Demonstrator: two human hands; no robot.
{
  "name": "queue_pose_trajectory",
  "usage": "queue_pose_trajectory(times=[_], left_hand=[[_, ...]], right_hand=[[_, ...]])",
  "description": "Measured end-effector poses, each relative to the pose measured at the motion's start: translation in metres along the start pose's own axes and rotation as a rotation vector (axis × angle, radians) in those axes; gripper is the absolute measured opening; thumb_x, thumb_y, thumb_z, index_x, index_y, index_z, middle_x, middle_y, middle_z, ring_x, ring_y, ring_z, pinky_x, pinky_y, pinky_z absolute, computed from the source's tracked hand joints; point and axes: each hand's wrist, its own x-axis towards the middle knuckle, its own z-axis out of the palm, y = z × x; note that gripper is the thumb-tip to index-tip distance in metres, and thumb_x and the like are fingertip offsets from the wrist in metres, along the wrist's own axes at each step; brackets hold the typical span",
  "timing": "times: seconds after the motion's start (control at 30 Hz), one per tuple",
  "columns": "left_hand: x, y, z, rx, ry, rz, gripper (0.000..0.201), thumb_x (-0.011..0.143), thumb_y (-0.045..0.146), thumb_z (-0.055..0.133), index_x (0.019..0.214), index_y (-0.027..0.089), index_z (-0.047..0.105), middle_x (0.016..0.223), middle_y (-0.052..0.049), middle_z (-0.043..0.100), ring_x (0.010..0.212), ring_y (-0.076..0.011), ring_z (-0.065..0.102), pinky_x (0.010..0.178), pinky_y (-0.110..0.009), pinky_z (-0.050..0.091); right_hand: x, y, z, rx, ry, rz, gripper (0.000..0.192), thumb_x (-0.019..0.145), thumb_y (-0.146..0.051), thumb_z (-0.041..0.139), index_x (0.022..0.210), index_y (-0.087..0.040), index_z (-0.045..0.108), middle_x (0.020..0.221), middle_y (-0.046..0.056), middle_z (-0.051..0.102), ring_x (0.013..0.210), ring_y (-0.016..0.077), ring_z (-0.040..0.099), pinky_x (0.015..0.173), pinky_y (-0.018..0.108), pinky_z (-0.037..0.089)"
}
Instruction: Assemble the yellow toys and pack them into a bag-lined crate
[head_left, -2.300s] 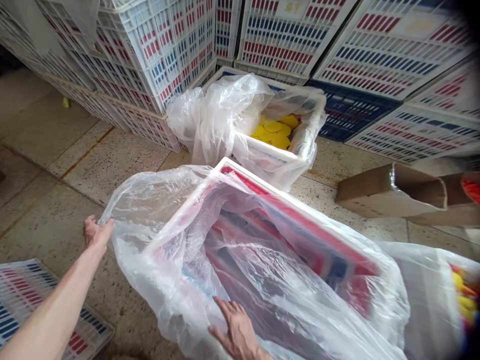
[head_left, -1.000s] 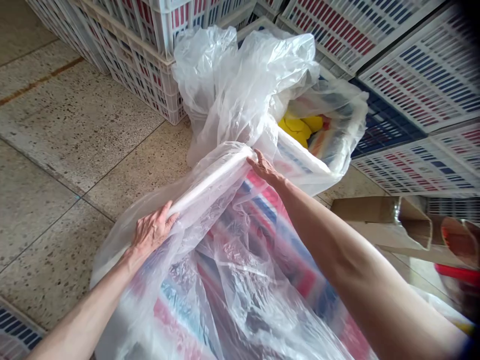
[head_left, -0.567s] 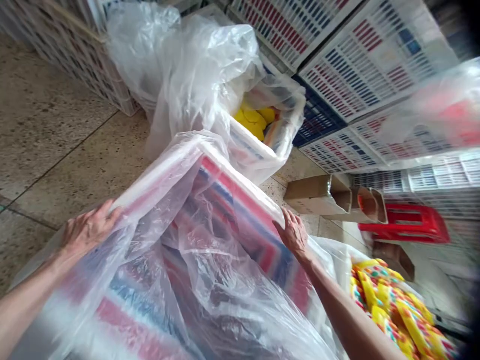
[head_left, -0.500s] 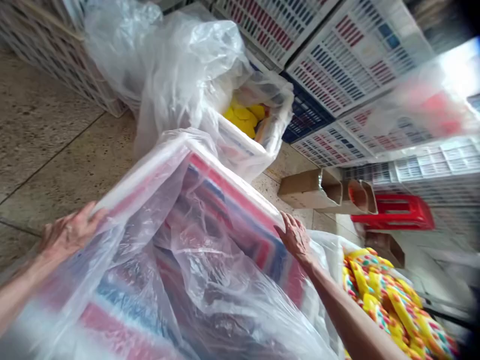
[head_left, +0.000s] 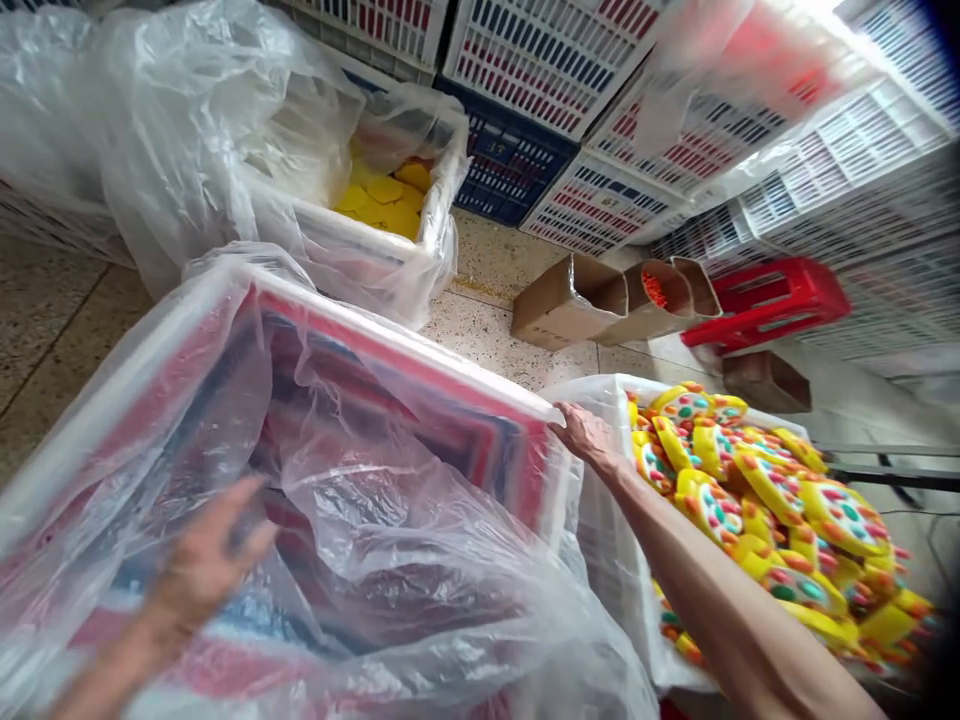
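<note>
A large crate (head_left: 420,345) is lined with a clear plastic liner (head_left: 375,480), with red, white and blue stripes showing through. Over the crate's left inside, my left hand (head_left: 206,555) hovers with thumb and fingers apart, somewhat blurred, and nothing visible in it. My right hand (head_left: 589,435) has its fingers curled over the far right corner of the rim, gripping the liner there. Close beside that hand stands a white crate (head_left: 619,480) heaped with yellow toy-like pieces (head_left: 750,500) with coloured spots.
Beyond lies another plastic-lined crate (head_left: 360,235) holding flat yellow pieces (head_left: 386,200). Cardboard boxes (head_left: 562,305) and a red stool-like object (head_left: 772,300) stand on the floor at right. Stacked slatted crates (head_left: 547,60) line the back.
My left hand has left the crate's left rim and moved inward over the liner. My right hand stays at the right corner. The view has shifted, showing more of the spotted yellow pieces.
</note>
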Motion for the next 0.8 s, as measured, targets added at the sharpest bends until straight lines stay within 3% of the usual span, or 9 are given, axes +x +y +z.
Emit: queue_pose_trajectory(times=[0.07, 0.13, 0.2, 0.27, 0.37, 0.53, 0.67, 0.8], left_hand=[[-0.034, 0.065, 0.078, -0.076, -0.310, 0.088, 0.086, 0.082, 0.077, 0.054, 0.153, 0.028, 0.047, 0.161, -0.009, 0.046, 0.147, -0.0389, 0.042, 0.122, -0.055, 0.035], [-0.061, 0.116, 0.149, -0.115, -0.611, 0.087, 0.090, 0.082, 0.077, 0.055, 0.157, 0.029, 0.039, 0.164, -0.010, 0.040, 0.151, -0.0388, 0.036, 0.125, -0.058, 0.026], [-0.079, 0.146, 0.202, -0.130, -0.754, 0.081, 0.093, 0.083, 0.076, 0.055, 0.159, 0.027, 0.035, 0.165, -0.012, 0.038, 0.152, -0.0375, 0.034, 0.125, -0.055, 0.026], [-0.089, 0.158, 0.235, -0.124, -0.807, 0.066, 0.087, 0.086, 0.071, 0.053, 0.159, 0.027, 0.035, 0.165, -0.011, 0.038, 0.152, -0.0347, 0.035, 0.125, -0.051, 0.026], [-0.094, 0.156, 0.258, -0.086, -0.824, 0.035, 0.083, 0.090, 0.068, 0.049, 0.159, 0.024, 0.036, 0.166, -0.011, 0.036, 0.153, -0.0344, 0.033, 0.126, -0.049, 0.026], [-0.089, 0.148, 0.278, -0.028, -0.800, -0.025, 0.088, 0.088, 0.070, 0.048, 0.159, 0.020, 0.035, 0.167, -0.012, 0.032, 0.155, -0.0330, 0.028, 0.127, -0.044, 0.026], [-0.089, 0.146, 0.287, -0.033, -0.757, -0.025, 0.086, 0.090, 0.059, 0.048, 0.158, 0.009, 0.035, 0.166, -0.016, 0.035, 0.153, -0.0312, 0.033, 0.127, -0.041, 0.028], [-0.091, 0.146, 0.286, -0.108, -0.742, -0.019, 0.074, 0.091, 0.045, 0.045, 0.157, 0.012, 0.039, 0.163, -0.011, 0.042, 0.150, -0.0282, 0.040, 0.126, -0.039, 0.030]], right_hand=[[-0.007, 0.015, 0.004, 0.043, -0.002, 0.030, 0.042, 0.095, -0.039, 0.056, 0.133, -0.022, 0.062, 0.128, 0.014, 0.070, 0.106, 0.0304, 0.069, 0.085, 0.040, 0.052], [-0.009, 0.027, 0.008, 0.092, 0.006, 0.056, 0.038, 0.095, -0.038, 0.058, 0.128, -0.022, 0.066, 0.124, 0.013, 0.072, 0.107, 0.0286, 0.069, 0.086, 0.039, 0.052], [-0.007, 0.037, 0.013, 0.144, 0.019, 0.081, 0.034, 0.095, -0.039, 0.059, 0.122, -0.022, 0.069, 0.117, 0.011, 0.075, 0.106, 0.0266, 0.070, 0.087, 0.038, 0.052], [-0.003, 0.045, 0.020, 0.200, 0.038, 0.111, 0.031, 0.097, -0.041, 0.059, 0.117, -0.020, 0.071, 0.111, 0.009, 0.076, 0.104, 0.0243, 0.070, 0.089, 0.039, 0.053], [0.006, 0.055, 0.028, 0.286, 0.076, 0.161, 0.031, 0.099, -0.043, 0.057, 0.113, -0.018, 0.071, 0.112, 0.008, 0.075, 0.101, 0.0216, 0.070, 0.092, 0.042, 0.053], [0.013, 0.067, 0.036, 0.455, 0.119, 0.180, 0.033, 0.099, -0.044, 0.055, 0.114, -0.019, 0.071, 0.112, 0.009, 0.076, 0.102, 0.0221, 0.070, 0.092, 0.041, 0.053], [-0.011, 0.063, 0.050, 0.583, 0.129, 0.175, 0.040, 0.099, -0.050, 0.051, 0.122, -0.023, 0.067, 0.112, 0.007, 0.078, 0.097, 0.0220, 0.072, 0.081, 0.032, 0.054], [-0.044, 0.057, 0.067, 0.633, 0.141, 0.204, 0.038, 0.100, -0.050, 0.048, 0.094, -0.021, 0.073, 0.089, 0.004, 0.078, 0.079, 0.0201, 0.070, 0.072, 0.029, 0.052]])
